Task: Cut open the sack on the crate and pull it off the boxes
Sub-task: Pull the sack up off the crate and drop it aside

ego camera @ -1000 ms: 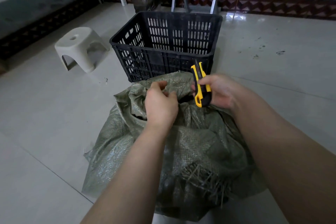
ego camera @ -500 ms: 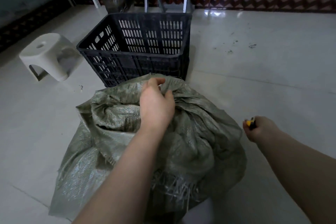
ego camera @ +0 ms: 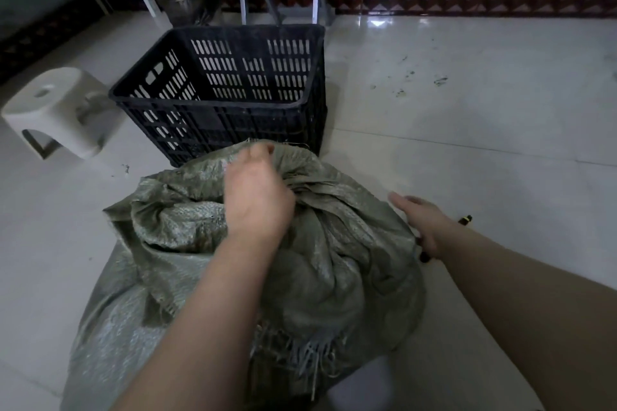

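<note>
L hand (ego camera: 257, 192) bunches the top of the sack (ego camera: 334, 264); R hand (ego camera: 421, 222) open beside it.
Green woven sack sits low centre, just in front of the black crate (ego camera: 217, 102), contents hidden. L arm reaches fwd over it, hand palm-down w/ fingers curled into a fold of fabric at the top. R arm stretches along the sack's right side, hand flat, fingers straight, gripping nothing. Yellow-black knife (ego camera: 465, 219) lies on the floor behind the R wrist, mostly hidden; contact w/ hand unclear.
</note>
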